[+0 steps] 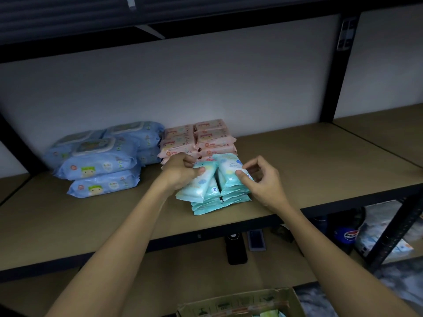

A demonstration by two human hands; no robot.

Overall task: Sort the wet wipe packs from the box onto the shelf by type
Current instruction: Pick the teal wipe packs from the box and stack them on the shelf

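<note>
On the tan shelf [309, 161] stand three groups of wipe packs. Large blue packs [98, 161] are piled at the left, pink packs [206, 138] are stacked behind the middle, and small teal packs [215, 197] form two stacks near the front edge. My left hand [180, 170] grips a tilted teal pack [199, 184] on top of the left teal stack. My right hand [258, 177] pinches the top teal pack [231, 172] of the right stack between thumb and fingers. The cardboard box [240, 303] sits at the bottom edge, open.
A black upright post [336, 72] and the upper shelf frame bound the bay. Below the shelf lie a dark phone-like object [235, 248], a small device [256, 239], a Pepsi bottle [348, 234] and plastic-wrapped goods [384, 225]. The shelf's right half is bare wood.
</note>
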